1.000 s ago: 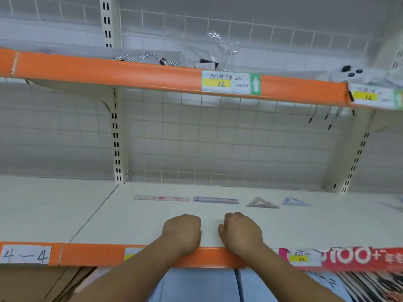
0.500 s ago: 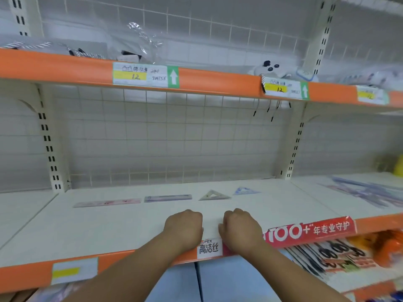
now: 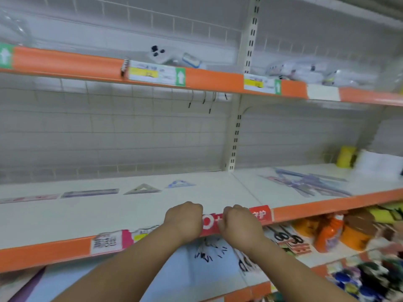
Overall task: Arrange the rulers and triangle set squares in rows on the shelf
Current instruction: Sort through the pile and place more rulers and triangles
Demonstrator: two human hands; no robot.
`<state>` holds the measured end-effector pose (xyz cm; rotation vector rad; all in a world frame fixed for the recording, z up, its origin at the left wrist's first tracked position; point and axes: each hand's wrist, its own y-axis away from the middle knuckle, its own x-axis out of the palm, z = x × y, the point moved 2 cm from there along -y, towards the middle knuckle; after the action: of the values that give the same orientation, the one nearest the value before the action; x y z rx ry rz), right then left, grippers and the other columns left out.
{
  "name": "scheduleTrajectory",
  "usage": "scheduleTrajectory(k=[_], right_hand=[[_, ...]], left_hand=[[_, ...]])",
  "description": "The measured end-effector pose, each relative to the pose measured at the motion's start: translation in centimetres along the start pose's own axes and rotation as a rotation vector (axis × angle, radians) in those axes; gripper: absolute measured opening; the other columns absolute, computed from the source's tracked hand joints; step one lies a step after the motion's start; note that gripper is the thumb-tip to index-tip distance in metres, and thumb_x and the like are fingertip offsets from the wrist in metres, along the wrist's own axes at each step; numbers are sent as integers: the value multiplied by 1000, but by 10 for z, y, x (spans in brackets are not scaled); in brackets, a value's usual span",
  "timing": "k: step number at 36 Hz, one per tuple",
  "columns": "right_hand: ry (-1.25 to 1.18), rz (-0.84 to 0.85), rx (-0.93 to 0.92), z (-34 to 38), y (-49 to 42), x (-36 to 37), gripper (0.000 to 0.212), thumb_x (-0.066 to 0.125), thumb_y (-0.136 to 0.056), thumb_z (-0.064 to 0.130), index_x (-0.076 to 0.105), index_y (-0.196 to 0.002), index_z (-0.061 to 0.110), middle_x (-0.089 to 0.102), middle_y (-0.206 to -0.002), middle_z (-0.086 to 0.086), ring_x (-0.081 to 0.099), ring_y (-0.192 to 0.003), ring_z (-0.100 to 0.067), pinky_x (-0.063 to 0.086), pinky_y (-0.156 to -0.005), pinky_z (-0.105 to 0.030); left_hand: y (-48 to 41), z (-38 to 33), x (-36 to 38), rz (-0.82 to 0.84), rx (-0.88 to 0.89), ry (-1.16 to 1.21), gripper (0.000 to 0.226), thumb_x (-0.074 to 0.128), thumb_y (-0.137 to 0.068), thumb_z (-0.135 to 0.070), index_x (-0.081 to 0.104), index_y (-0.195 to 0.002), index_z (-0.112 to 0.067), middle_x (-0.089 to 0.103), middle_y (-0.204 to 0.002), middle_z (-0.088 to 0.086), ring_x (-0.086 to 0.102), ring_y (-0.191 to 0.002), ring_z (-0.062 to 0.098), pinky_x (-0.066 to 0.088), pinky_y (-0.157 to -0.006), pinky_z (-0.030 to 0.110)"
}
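The left hand [image 3: 184,219] and right hand [image 3: 239,225] rest side by side on the shelf's [image 3: 109,216] orange front edge, fingers curled in, holding nothing. Behind them, nearer the back edge, one row lies flat: pink ruler [image 3: 30,198], purple ruler [image 3: 90,192], grey set square [image 3: 142,189], blue set square [image 3: 180,183]. The tangled heap of rulers and set squares [image 3: 305,184] waits on the right-hand board. The next move is probably to lift off its top piece alone and start a parallel row in front.
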<state>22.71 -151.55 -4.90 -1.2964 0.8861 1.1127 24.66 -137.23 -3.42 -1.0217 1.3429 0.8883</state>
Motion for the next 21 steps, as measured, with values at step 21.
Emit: scheduleTrajectory(k=[21], right_hand=[[25, -38, 156, -204, -17, -30, 26, 42, -95, 31, 55, -102, 11, 56, -106, -10, 55, -100, -28, 36, -68, -29]], left_hand=[[-118, -191, -2, -9, 209, -19, 26, 42, -98, -30, 56, -111, -12, 57, -117, 10, 56, -107, 28, 39, -76, 30]])
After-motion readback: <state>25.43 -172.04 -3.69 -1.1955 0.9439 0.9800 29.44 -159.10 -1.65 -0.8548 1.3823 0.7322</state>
